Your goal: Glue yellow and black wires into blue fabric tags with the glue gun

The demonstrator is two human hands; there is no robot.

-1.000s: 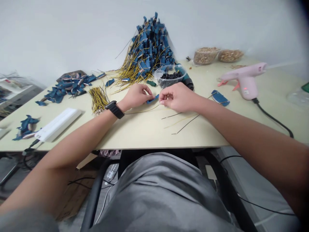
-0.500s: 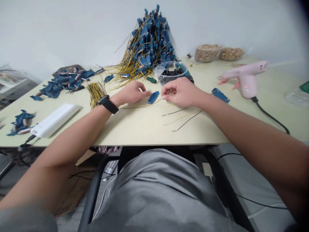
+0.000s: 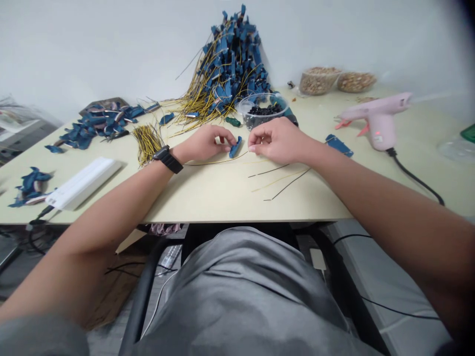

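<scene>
My left hand (image 3: 210, 142) closes its thumb and index finger on one end of a small blue piece (image 3: 235, 147), which stands tilted on its edge. A black watch is on that wrist. Facing it, my right hand (image 3: 272, 141) is in a pinch, and a thin dark wire (image 3: 222, 162) runs from its fingertips leftward below my left hand. Whatever else sits inside the pinch is hidden. Below my right hand and forearm, a few loose black and yellow wires (image 3: 278, 187) lie on the table.
A tall heap of blue pieces with yellow wires (image 3: 233, 64) leans on the wall. Close behind my hands is a clear bowl of small black parts (image 3: 265, 111). A pink glue gun (image 3: 378, 118) stands right; a yellow-black wire bundle (image 3: 146, 143) and white box (image 3: 83, 183) lie left.
The blue piece has turned from lying flat to standing more on its edge, now between my left thumb and index finger. My right hand has hardly moved.
</scene>
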